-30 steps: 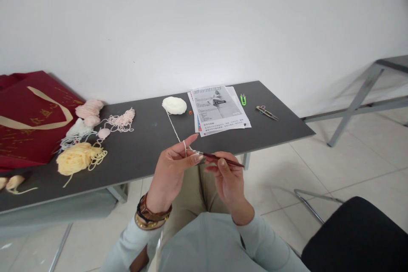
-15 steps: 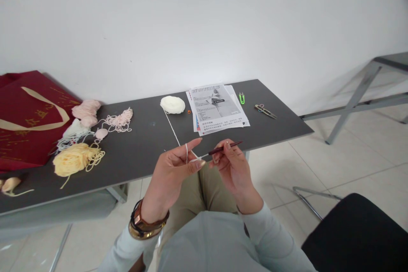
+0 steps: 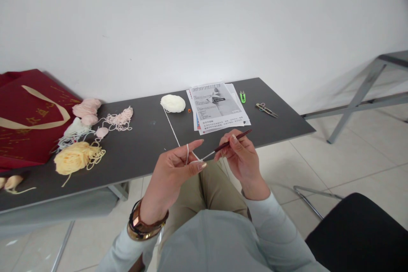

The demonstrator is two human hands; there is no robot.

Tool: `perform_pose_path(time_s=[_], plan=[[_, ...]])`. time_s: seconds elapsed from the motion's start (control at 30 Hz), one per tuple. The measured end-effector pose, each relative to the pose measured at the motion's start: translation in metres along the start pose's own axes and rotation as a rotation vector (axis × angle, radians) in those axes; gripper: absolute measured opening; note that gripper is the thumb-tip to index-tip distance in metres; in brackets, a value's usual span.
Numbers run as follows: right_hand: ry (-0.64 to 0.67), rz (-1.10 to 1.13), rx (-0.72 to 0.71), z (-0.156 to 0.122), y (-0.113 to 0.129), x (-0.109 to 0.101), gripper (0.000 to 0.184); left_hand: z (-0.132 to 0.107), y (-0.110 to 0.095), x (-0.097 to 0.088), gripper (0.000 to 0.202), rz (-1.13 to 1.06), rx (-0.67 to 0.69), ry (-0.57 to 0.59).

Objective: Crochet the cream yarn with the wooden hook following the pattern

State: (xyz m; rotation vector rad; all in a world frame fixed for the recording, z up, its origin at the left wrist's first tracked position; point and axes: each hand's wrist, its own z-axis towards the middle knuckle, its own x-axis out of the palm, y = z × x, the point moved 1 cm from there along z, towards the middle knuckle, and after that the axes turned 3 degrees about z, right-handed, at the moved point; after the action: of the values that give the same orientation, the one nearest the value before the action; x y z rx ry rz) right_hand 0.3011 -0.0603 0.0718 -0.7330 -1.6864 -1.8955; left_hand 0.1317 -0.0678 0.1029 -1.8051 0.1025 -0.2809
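Observation:
My left hand [image 3: 174, 170] pinches white yarn [image 3: 172, 127] between thumb and fingers, with a strand looped round the raised index finger. That strand runs back across the table to a white yarn ball [image 3: 173, 103]. In my right hand [image 3: 240, 157] is a crochet hook [image 3: 232, 141] with a dark red handle, held like a pen. Its thin metal shaft slants down to the yarn at my left thumb tip. The stitches there are too small to make out.
On the dark table [image 3: 146, 153] lie printed sheets [image 3: 216, 108], green thread snips [image 3: 242, 96], scissors [image 3: 266, 110] and a small orange item [image 3: 189, 111]. Yellow yarn [image 3: 75, 157], pink yarn [image 3: 117, 119] and a red bag [image 3: 28, 119] are at left. A black chair [image 3: 360, 233] stands at right.
My right hand has moved up and to the right with the crochet hook, whose handle now tilts more steeply and shows more shaft. My left hand stays nearly in place.

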Motion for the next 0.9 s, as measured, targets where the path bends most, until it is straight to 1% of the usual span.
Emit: perform_pose_path(time_s=[0.2,0.33,0.43,0.57,0.73,0.83,0.9], plan=[[0.014,-0.165,-0.082,-0.001,0.008,-0.001,0.020,0.000,0.002,-0.001,0.049,0.006,0.013,-0.018],[0.000,-0.235,-0.176,-0.007,0.010,0.000,0.015,0.000,0.004,-0.002,0.049,0.014,0.020,-0.032],[0.017,-0.300,-0.250,-0.013,0.012,0.002,0.009,0.001,0.006,-0.002,0.049,0.030,0.032,-0.048],[0.052,-0.424,-0.341,-0.020,0.018,0.004,0.007,0.002,0.009,-0.002,0.051,0.093,0.054,-0.078],[0.130,-0.628,-0.383,-0.028,0.023,0.007,0.010,0.002,0.011,-0.004,0.052,0.225,0.107,-0.111],[0.165,-0.692,-0.414,-0.032,0.021,0.007,0.012,0.003,0.013,-0.006,0.052,0.283,0.132,-0.139],[0.160,-0.698,-0.434,-0.034,0.016,0.005,0.013,0.005,0.015,-0.006,0.052,0.297,0.140,-0.155]])
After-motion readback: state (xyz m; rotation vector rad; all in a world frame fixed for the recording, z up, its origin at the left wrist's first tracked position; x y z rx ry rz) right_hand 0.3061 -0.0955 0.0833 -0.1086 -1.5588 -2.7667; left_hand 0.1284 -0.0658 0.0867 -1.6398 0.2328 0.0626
